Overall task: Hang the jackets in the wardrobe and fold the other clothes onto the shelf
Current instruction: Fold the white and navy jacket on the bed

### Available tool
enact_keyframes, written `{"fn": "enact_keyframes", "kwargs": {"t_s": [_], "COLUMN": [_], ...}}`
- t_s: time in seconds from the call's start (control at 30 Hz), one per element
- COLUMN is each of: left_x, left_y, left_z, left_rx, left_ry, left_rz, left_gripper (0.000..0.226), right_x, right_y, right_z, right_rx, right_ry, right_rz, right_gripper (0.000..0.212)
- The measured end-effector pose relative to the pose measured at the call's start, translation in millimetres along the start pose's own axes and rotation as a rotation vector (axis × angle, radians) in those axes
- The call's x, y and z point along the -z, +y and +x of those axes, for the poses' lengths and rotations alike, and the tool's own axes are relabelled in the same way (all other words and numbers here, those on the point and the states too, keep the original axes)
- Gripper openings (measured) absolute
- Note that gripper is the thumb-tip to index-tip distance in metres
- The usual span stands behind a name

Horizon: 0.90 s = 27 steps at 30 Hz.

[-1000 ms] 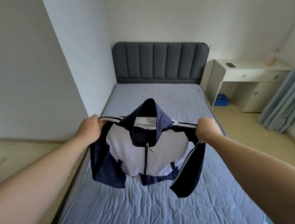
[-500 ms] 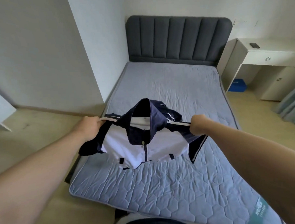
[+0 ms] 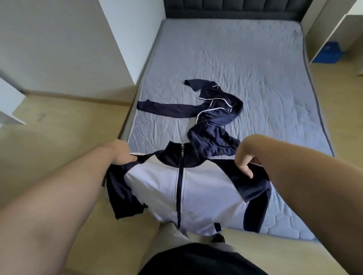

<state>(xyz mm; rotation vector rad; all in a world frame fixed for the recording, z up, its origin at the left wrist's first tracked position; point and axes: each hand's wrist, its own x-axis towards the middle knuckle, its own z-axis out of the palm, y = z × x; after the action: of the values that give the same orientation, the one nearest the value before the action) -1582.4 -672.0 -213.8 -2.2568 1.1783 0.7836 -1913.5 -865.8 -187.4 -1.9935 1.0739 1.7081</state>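
The white-and-navy jacket [image 3: 201,190] is zipped shut with its front up, spread at the foot end of the bed [image 3: 256,57]; its hem hangs past the mattress edge. The left hand [image 3: 121,153] pinches its shoulder at 9 o'clock of the collar, and the right hand [image 3: 247,155] curls its fingers over the other shoulder at 3 o'clock. Navy trousers [image 3: 213,119] lie crumpled on the bed at 12 o'clock of the jacket, touching its collar. A blue box [image 3: 326,52] sits on the floor at 3 o'clock of the bed.

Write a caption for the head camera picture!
The left hand and right hand grip a navy-and-white jacket by its shoulders at the bed end, navy garment behind.
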Motion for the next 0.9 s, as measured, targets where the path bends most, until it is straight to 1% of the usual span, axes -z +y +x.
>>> {"fn": "enact_keyframes", "kwargs": {"t_s": [0.03, 0.07, 0.1, 0.13, 0.17, 0.2, 0.3, 0.37, 0.4, 0.43, 0.47, 0.5, 0.53, 0.57, 0.6, 0.7, 0.73, 0.8, 0.83, 0.9], "left_x": [-0.3, -0.3, -0.1, 0.8, 0.9, -0.6, -11.3, -25.2, -35.4, -47.6, -63.3, -82.0, -103.9, -127.4, -151.6, -219.0, -236.1, -259.5, -266.2, -271.2], "left_y": [-1.2, -1.8, -1.8, -0.9, 0.9, 4.0, 19.8, 34.5, 43.5, 52.8, 63.5, 73.7, 83.1, 91.0, 97.1, 104.2, 103.9, 102.0, 100.8, 102.7], "left_z": [17.2, 36.4, 57.5, 81.1, 107.1, 136.6, 236.4, 308.6, 344.4, 377.8, 406.5, 428.8, 445.3, 456.0, 460.3, 450.1, 444.5, 435.4, 432.6, 428.5], "left_rx": [0.005, 0.017, 0.03, 0.04, 0.048, 0.054, 0.063, 0.074, 0.075, 0.066, 0.039, 0.002, -0.045, -0.098, -0.154, -0.323, -0.36, -0.387, -0.382, -0.36], "left_ry": [-0.013, -0.02, -0.015, 0.007, 0.033, 0.06, 0.117, 0.189, 0.24, 0.302, 0.362, 0.401, 0.411, 0.389, 0.343, 0.121, 0.045, -0.072, -0.099, -0.09], "left_rz": [-0.007, -0.021, -0.034, -0.039, -0.037, -0.036, -0.05, -0.124, -0.19, -0.256, -0.293, -0.293, -0.267, -0.226, -0.168, 0.038, 0.09, 0.153, 0.178, 0.235], "left_gripper": [0.054, 0.055, 0.056, 0.056, 0.055, 0.056, 0.059, 0.056, 0.053, 0.047, 0.042, 0.041, 0.043, 0.045, 0.046, 0.045, 0.045, 0.052, 0.058, 0.065], "right_x": [7.7, 17.2, 26.1, 35.4, 44.0, 51.9, 71.8, 81.7, 86.0, 89.3, 87.7, 83.3, 75.6, 65.2, 52.4, 4.0, -11.5, -37.8, -48.0, -61.2], "right_y": [-4.8, -10.0, -15.9, -18.4, -19.9, -19.8, -20.1, -28.2, -36.4, -46.2, -58.5, -73.6, -90.9, -109.0, -128.3, -182.1, -195.8, -214.4, -218.6, -217.8], "right_z": [15.4, 33.1, 52.9, 80.1, 103.0, 131.7, 219.1, 281.9, 314.9, 346.2, 373.5, 399.3, 420.8, 440.2, 454.3, 477.9, 482.3, 487.5, 489.4, 491.1], "right_rx": [-0.021, -0.011, 0.02, 0.06, 0.048, 0.023, -0.139, -0.225, -0.25, -0.273, -0.284, -0.267, -0.224, -0.176, -0.141, -0.079, -0.046, 0.01, 0.027, 0.03], "right_ry": [0.042, 0.076, 0.074, 0.094, 0.102, 0.154, 0.379, 0.514, 0.592, 0.675, 0.75, 0.814, 0.841, 0.821, 0.76, 0.572, 0.516, 0.385, 0.329, 0.272], "right_rz": [-0.054, -0.077, -0.102, -0.072, -0.038, 0.068, 0.552, 0.84, 0.946, 1.024, 1.033, 0.99, 0.939, 0.905, 0.873, 0.726, 0.711, 0.783, 0.816, 0.843], "right_gripper": [0.026, 0.023, 0.015, 0.016, 0.019, 0.016, 0.012, 0.015, 0.021, 0.03, 0.041, 0.049, 0.051, 0.05, 0.049, 0.052, 0.053, 0.053, 0.054, 0.054]}}
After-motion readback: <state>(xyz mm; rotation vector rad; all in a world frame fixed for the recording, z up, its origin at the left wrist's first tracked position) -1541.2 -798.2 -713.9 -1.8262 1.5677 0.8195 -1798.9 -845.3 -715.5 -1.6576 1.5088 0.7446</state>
